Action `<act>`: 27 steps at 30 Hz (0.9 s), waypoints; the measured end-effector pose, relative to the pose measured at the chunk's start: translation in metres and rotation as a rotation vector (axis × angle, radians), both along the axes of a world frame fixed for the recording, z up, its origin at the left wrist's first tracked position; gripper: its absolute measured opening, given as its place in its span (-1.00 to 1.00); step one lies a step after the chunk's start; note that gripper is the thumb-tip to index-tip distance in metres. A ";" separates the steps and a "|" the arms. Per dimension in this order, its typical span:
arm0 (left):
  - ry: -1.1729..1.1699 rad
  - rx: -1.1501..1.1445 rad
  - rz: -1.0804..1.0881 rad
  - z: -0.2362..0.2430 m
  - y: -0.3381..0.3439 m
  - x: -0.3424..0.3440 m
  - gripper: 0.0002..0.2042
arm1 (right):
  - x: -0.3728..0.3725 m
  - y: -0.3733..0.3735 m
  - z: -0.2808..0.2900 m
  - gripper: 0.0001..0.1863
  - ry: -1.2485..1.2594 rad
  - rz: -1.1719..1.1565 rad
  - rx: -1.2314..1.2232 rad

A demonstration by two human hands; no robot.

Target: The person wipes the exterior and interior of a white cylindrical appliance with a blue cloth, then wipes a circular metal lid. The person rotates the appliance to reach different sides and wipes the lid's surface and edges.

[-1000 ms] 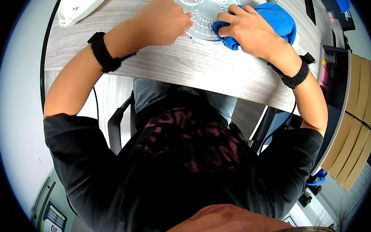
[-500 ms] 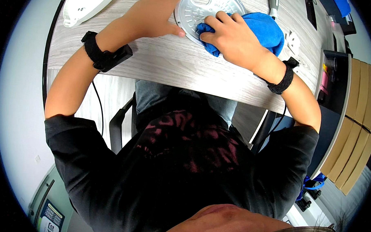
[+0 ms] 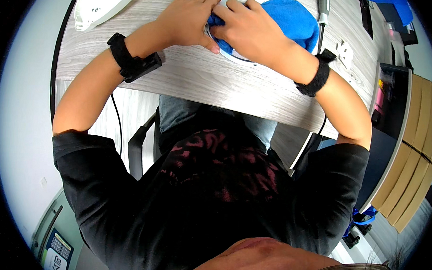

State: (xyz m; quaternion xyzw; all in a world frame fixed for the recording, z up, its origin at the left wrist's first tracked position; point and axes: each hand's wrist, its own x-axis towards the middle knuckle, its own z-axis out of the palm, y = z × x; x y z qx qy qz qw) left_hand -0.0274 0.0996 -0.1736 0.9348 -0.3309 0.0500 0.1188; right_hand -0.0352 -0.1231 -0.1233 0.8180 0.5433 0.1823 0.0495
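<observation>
A round, silvery, see-through disc [image 3: 234, 55] with a slotted face lies on the desk at the top of the view, mostly covered now. My left hand [image 3: 184, 22] holds its left edge, thumb toward me and fingers at the far side. A blue cloth [image 3: 293, 23] is bunched under the curled fingers of my right hand [image 3: 250, 29], pressed onto the disc's face. The loose part of the cloth spreads to the right. Both hands are close together, with their fingers nearly touching.
A grey-handled screwdriver [image 3: 324, 12] lies right of the cloth, near small white parts [image 3: 345, 54]. At the upper left sits a white curved shell [image 3: 104, 9]. Brown cardboard boxes [image 3: 411, 132] line a dark shelf on the right. The desk's front edge [image 3: 217, 106] runs before my lap.
My right hand has slid leftward with the blue cloth across the disc, up to my left hand. My left hand has shifted slightly right, and more of the disc is covered.
</observation>
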 end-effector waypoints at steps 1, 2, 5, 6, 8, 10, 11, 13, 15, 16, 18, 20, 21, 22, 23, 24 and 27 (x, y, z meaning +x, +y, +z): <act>0.010 -0.015 0.003 0.001 0.000 -0.001 0.28 | 0.004 0.004 -0.004 -0.84 -0.015 -0.026 0.013; 0.020 -0.030 0.007 0.001 -0.001 -0.002 0.28 | 0.008 0.007 -0.007 -0.83 -0.028 -0.039 0.048; 0.064 0.030 0.025 0.006 -0.002 -0.003 0.27 | 0.017 0.010 -0.006 -0.83 -0.072 -0.115 -0.019; 0.077 0.055 0.024 0.009 -0.003 -0.002 0.28 | 0.017 0.011 -0.006 -0.82 -0.039 -0.126 -0.033; 0.103 0.103 0.022 0.014 -0.003 -0.002 0.28 | 0.015 0.012 0.001 -0.82 -0.003 -0.177 -0.036; 0.081 0.097 0.064 0.013 -0.006 -0.004 0.30 | 0.016 0.012 0.006 -0.79 0.016 -0.227 -0.059; 0.069 0.094 0.085 0.011 -0.006 -0.006 0.31 | 0.018 0.011 0.007 -0.78 0.017 -0.252 -0.081; 0.003 0.049 0.073 0.005 -0.004 -0.007 0.32 | 0.024 0.006 0.008 -0.76 0.033 -0.277 -0.092; -0.026 0.031 0.069 0.004 -0.004 -0.006 0.34 | 0.031 0.002 0.011 -0.75 0.060 -0.280 -0.072; -0.021 0.037 0.073 0.004 -0.005 -0.005 0.34 | 0.033 0.002 0.013 -0.74 0.100 -0.295 -0.101; -0.006 0.046 0.077 0.006 -0.007 -0.004 0.34 | 0.034 0.008 0.011 -0.74 0.085 -0.289 -0.138; 0.013 0.053 0.079 0.010 -0.008 -0.003 0.34 | 0.032 0.008 0.010 -0.75 0.065 -0.250 -0.137; 0.016 0.075 0.085 0.012 -0.009 -0.003 0.33 | 0.028 0.006 0.010 -0.75 0.052 -0.214 -0.118; 0.019 0.098 0.090 0.014 -0.011 -0.004 0.32 | 0.023 0.004 0.009 -0.76 0.040 -0.179 -0.100; 0.022 0.119 0.096 0.015 -0.011 -0.005 0.32 | 0.019 0.002 0.007 -0.78 0.006 -0.149 -0.093; -0.004 0.121 0.088 0.013 -0.011 -0.004 0.31 | 0.013 0.001 0.005 -0.80 -0.027 -0.119 -0.086; -0.041 0.141 0.076 0.011 -0.010 -0.004 0.30 | -0.006 -0.011 0.011 -0.79 -0.033 0.000 -0.111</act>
